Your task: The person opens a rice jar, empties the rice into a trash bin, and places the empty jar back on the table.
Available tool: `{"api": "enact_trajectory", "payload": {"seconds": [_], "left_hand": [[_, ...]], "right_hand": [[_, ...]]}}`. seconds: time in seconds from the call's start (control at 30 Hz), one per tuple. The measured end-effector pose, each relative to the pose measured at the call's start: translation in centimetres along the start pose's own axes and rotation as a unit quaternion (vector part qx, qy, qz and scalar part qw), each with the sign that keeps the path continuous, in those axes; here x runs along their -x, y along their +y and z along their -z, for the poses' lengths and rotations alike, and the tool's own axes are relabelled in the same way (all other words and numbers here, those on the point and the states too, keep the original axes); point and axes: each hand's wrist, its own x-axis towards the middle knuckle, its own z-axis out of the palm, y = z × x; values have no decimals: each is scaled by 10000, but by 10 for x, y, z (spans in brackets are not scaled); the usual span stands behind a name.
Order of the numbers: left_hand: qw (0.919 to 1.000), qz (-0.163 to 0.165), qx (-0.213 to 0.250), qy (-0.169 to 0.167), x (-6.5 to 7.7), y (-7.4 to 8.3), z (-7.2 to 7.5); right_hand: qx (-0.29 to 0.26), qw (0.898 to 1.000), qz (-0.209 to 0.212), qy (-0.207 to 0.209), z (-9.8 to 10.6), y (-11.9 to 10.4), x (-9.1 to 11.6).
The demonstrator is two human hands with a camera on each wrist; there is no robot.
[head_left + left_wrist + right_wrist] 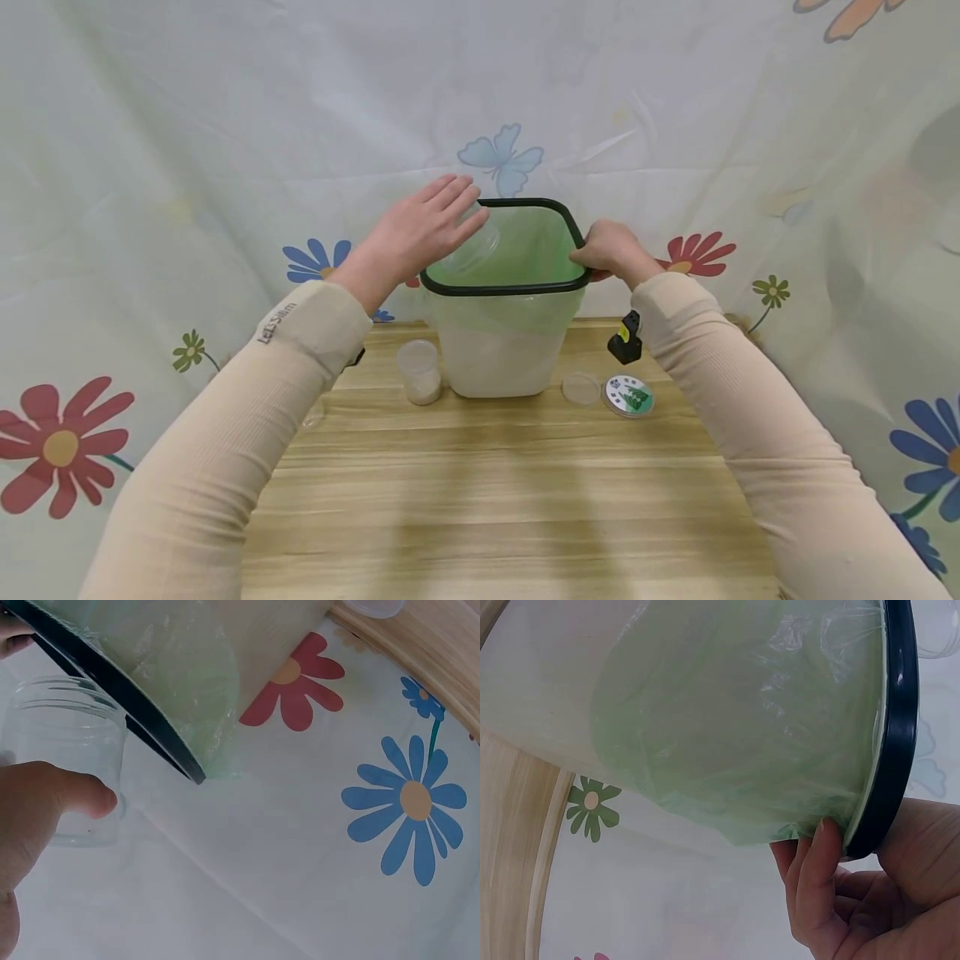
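A whitish waste bin with a black rim ring stands at the table's back, lined with a green plastic bag. My left hand holds a clear jar tilted over the bin's left side. In the left wrist view the thumb lies across the jar, which looks see-through with a threaded mouth toward the bin. At the bin's right corner my right hand grips the rim, thumb on top. The right wrist view shows its fingers beneath the rim, against the bag's overhang.
Left of the bin stands a small clear container with whitish contents low inside. To its right lie a clear round lid and a round lid printed green and white. A flowered curtain hangs close behind the table.
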Motion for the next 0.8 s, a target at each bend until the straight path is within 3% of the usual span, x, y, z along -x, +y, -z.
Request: {"api": "enact_trajectory", "payload": {"seconds": [0.27, 0.8], "left_hand": [[9987, -266, -442, -12, -3, 0, 4], [9959, -539, -720, 68, -5, 4, 2]], "right_hand": [[90, 10000, 0, 11, 0, -1, 1], [98, 9999, 45, 74, -2, -5, 4]]}}
